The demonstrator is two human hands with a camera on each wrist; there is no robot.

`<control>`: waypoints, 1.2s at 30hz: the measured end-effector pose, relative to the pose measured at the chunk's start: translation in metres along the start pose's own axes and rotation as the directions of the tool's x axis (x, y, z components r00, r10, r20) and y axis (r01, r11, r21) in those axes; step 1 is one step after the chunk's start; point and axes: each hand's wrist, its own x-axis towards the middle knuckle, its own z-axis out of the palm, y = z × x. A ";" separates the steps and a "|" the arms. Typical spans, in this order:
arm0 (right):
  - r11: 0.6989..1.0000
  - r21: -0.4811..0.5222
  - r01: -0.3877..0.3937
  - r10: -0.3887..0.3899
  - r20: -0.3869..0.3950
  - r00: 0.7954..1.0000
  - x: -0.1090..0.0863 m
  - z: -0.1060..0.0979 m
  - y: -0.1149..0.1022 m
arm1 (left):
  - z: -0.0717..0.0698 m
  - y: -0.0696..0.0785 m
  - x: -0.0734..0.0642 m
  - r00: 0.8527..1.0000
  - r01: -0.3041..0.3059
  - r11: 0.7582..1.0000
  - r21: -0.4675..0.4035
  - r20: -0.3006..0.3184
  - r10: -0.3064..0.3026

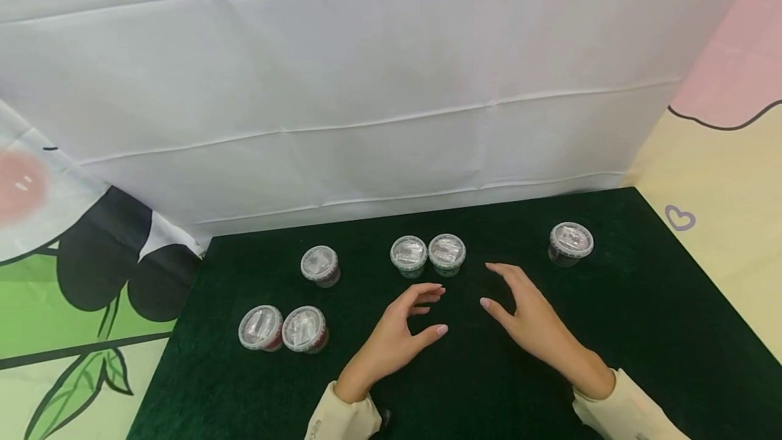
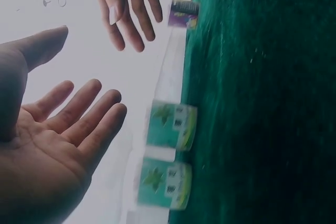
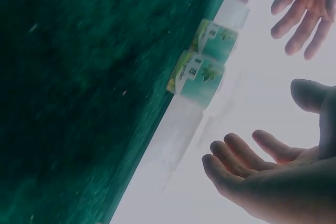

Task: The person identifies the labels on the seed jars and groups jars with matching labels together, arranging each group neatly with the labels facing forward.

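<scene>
Two small lidded cups with green labels, the left green cup [image 1: 408, 256] and the right green cup [image 1: 447, 254], stand side by side near the back middle of the table. My left hand [image 1: 400, 335] hovers in front of them with nothing in it, its fingers relaxed and thumb apart. To its right, my right hand [image 1: 537, 321] is also raised above the cloth, fingers loosely extended and holding nothing. In the left wrist view both hands are apart from the green-labelled cup [image 2: 170, 125]. The right wrist view shows the green cups [image 3: 199, 77] beyond the fingers as well.
A dark cup [image 1: 571, 244] stands at the back right, another dark cup [image 1: 320, 265] left of the green pair. Two red cups, one [image 1: 261, 328] beside the other [image 1: 305, 329], sit at the left. A white cloth wall [image 1: 391, 121] rises behind the dark green table [image 1: 489, 386].
</scene>
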 end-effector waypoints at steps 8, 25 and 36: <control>1.000 -0.020 -0.023 0.022 -0.034 0.999 -0.004 -0.013 0.011 | 0.020 -0.001 0.017 1.000 -0.002 1.000 -0.017 0.020 0.002; 0.993 -0.065 -0.098 0.088 -0.134 0.987 -0.012 -0.035 0.043 | 0.053 -0.005 0.047 0.999 -0.040 0.998 -0.040 0.027 0.041; 0.992 -0.063 -0.106 0.088 -0.237 0.968 -0.015 -0.049 0.060 | 0.072 -0.005 0.063 0.998 -0.038 0.997 -0.064 0.051 0.042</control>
